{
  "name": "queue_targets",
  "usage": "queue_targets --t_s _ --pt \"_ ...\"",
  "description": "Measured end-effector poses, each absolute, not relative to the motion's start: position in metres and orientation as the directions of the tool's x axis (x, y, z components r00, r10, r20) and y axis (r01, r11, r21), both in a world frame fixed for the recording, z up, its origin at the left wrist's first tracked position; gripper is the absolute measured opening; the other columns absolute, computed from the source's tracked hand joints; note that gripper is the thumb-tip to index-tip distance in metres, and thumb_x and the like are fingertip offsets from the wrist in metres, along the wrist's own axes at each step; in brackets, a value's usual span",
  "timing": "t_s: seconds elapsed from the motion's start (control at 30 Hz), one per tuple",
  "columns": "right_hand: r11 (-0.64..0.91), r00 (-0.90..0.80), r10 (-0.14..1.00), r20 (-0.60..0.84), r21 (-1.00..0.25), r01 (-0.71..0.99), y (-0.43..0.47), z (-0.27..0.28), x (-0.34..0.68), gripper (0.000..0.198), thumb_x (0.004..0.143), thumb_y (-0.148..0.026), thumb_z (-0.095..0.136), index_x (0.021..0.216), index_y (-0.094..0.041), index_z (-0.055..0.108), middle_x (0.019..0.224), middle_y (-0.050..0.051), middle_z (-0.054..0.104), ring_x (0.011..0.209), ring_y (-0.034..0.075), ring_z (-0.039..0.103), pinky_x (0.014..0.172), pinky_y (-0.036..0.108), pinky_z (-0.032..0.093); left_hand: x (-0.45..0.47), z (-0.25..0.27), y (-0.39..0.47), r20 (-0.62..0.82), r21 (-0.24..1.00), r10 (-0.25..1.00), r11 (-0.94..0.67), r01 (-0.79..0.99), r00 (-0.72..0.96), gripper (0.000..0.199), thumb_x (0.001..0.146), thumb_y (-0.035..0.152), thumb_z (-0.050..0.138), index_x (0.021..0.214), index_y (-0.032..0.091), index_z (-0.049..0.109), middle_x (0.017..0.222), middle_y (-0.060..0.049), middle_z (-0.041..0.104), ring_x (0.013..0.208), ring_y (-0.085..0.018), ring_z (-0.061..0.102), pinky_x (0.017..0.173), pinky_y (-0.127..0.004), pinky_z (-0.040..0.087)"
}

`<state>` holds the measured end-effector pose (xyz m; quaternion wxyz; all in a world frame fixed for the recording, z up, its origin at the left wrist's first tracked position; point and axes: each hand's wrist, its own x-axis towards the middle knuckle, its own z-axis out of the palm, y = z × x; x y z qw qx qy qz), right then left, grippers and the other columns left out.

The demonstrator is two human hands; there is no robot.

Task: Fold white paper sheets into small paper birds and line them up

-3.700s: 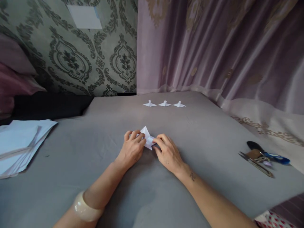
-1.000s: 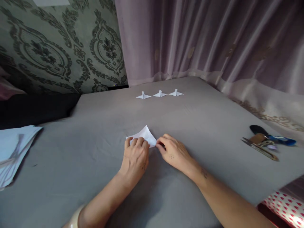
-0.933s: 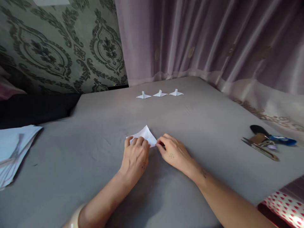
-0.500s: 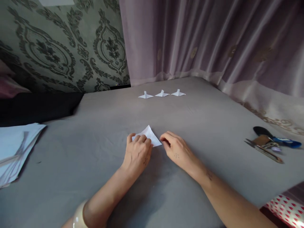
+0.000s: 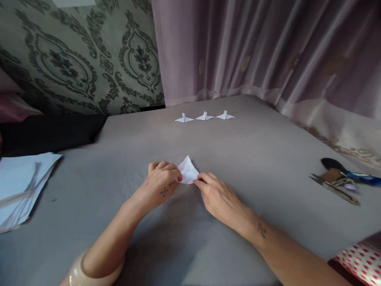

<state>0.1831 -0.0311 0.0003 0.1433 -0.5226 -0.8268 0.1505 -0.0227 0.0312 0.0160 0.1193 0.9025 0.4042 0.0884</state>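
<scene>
A white sheet of paper folded into a triangle (image 5: 188,171) lies on the grey cloth surface, its point facing away from me. My left hand (image 5: 163,177) pinches the left corner between thumb and fingers. At the opposite corner, my right hand (image 5: 216,192) grips the paper the same way. Both hands partly cover the lower corners. Further back stand three small folded paper figures in a row: a left one (image 5: 183,118), a middle one (image 5: 204,116) and a right one (image 5: 225,115).
On the left lies a stack of white paper (image 5: 18,174), near a black cloth (image 5: 53,133). Scissors (image 5: 335,188) and a blue-and-black handled tool (image 5: 357,176) lie at right beside a small brown piece (image 5: 331,175). A purple curtain (image 5: 238,47) hangs behind.
My left hand has moved left off the middle of the paper to its left corner. My right hand has closed on the right corner, which it was just beside before.
</scene>
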Motion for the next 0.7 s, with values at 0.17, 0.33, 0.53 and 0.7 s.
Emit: queue_targets --t_s 0.17,0.33,0.53,0.7 --pt "0.428 -0.434 0.899 0.062 -0.333 0.840 -0.033 0.000 0.180 0.041 0.085 0.001 0.038 0.114 -0.019 0.059 0.099 0.008 0.057 0.090 0.019 0.052 0.078 0.031 0.045 -0.022 0.025 0.032 0.049 0.266 0.692 -0.704 0.659 0.720 0.023 0.090 0.016 0.045 0.091 0.024 0.066 0.097 -0.003 0.065 0.085 -0.019 0.053 0.070 -0.033 0.031" --pt "0.449 -0.448 0.892 0.068 -0.259 0.855 -0.034 -0.004 0.179 0.037 0.092 -0.006 0.035 0.121 -0.019 0.055 0.101 0.008 0.057 0.090 0.021 0.050 0.074 0.033 0.043 -0.016 0.033 0.027 0.080 0.165 0.665 -0.743 0.648 0.742 0.031 0.092 0.012 0.040 0.093 0.025 0.067 0.109 -0.007 0.061 0.088 -0.021 0.050 0.071 -0.035 0.034" --pt "0.457 -0.460 0.887 0.044 -0.232 0.858 -0.038 0.000 0.178 0.040 0.088 -0.001 0.037 0.118 -0.019 0.055 0.102 0.008 0.056 0.088 0.021 0.049 0.073 0.034 0.043 -0.007 0.018 0.026 0.145 0.224 0.640 -0.764 0.605 0.755 0.032 0.092 0.008 0.036 0.108 0.022 0.059 0.113 -0.009 0.054 0.089 -0.019 0.054 0.076 -0.034 0.043" --pt "0.459 -0.463 0.885 0.048 -0.266 0.848 -0.039 0.003 0.182 0.042 0.083 0.002 0.037 0.114 -0.018 0.057 0.104 0.008 0.054 0.089 0.020 0.048 0.078 0.034 0.044 -0.003 -0.010 0.027 0.264 0.339 0.760 -0.649 0.681 0.593 0.035 0.092 0.018 0.043 0.127 0.018 0.038 0.129 -0.015 0.039 0.090 -0.017 0.058 0.071 -0.031 0.052"
